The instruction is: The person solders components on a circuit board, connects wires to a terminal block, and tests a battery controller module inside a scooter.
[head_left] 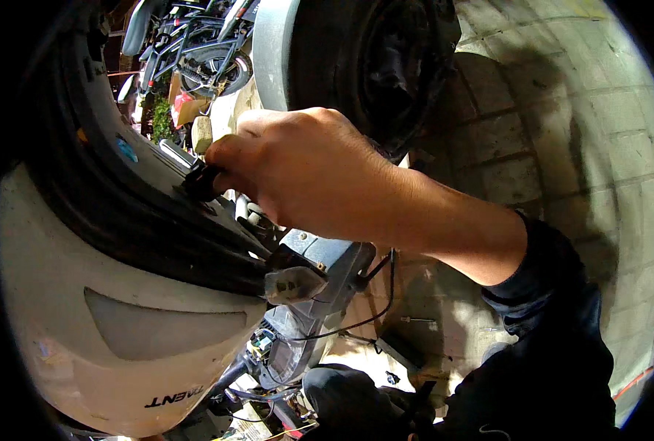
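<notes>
My right hand [290, 165] reaches across from the lower right in a dark sleeve. Its fingers are closed around a small black part [200, 182] at the edge of a scooter's bodywork; the exact kind of part is hard to make out. Below it curves a black trim band [143, 235] along a glossy white body panel [40, 257]. A clear-lensed lamp [294, 285] and a grey plastic housing [331, 261] lie under my wrist. My left hand is not in view.
A black wheel [393, 66] stands above my forearm. A thin black cable [375, 321] loops below the housing. On the paved floor [606, 184] lies a slim tool resembling a screwdriver [419, 320]. Parked two-wheelers [202, 62] fill the far left.
</notes>
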A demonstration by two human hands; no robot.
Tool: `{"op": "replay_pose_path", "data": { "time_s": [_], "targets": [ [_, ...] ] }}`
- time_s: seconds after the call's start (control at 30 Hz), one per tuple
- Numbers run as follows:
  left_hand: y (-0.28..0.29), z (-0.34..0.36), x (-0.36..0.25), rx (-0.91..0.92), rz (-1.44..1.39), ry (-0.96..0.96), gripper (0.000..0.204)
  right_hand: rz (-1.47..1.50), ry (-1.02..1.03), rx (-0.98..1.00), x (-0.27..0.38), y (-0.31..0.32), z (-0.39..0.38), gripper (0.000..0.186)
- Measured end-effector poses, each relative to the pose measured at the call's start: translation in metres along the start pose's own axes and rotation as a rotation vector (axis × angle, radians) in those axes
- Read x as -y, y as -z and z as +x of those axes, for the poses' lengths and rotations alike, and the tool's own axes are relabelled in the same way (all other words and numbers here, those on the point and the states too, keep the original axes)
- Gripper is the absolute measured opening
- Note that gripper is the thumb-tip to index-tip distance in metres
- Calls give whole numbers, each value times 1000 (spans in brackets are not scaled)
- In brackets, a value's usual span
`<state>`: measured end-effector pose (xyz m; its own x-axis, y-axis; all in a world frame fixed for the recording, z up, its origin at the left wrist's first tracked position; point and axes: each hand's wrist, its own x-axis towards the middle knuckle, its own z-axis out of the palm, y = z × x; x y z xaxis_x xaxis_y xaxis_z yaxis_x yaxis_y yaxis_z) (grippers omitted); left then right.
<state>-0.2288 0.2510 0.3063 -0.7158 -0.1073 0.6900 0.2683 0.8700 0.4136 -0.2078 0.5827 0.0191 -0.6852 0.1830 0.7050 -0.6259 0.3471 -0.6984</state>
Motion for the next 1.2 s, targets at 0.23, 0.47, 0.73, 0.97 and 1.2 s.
{"op": "replay_pose_path", "data": {
  "time_s": [0.23,0.47,0.73,0.97,1.2],
  "targets": [
    [1,1,-1,-1,13,4,45,678,-40,259,-33,1,18,19],
    [2,3,-4,1,12,3,44,711,149,342,-45,-4,41,22],
    [6,4,-4,0,13,11,44,574,99,469,-49,3,42,15],
    [13,3,-2,-3,17,31,43,685,196,477,-48,-9,44,12],
    [16,5,-1,7,-14,31,43,651,45,405,-38,-7,36,26]
  ]
}}
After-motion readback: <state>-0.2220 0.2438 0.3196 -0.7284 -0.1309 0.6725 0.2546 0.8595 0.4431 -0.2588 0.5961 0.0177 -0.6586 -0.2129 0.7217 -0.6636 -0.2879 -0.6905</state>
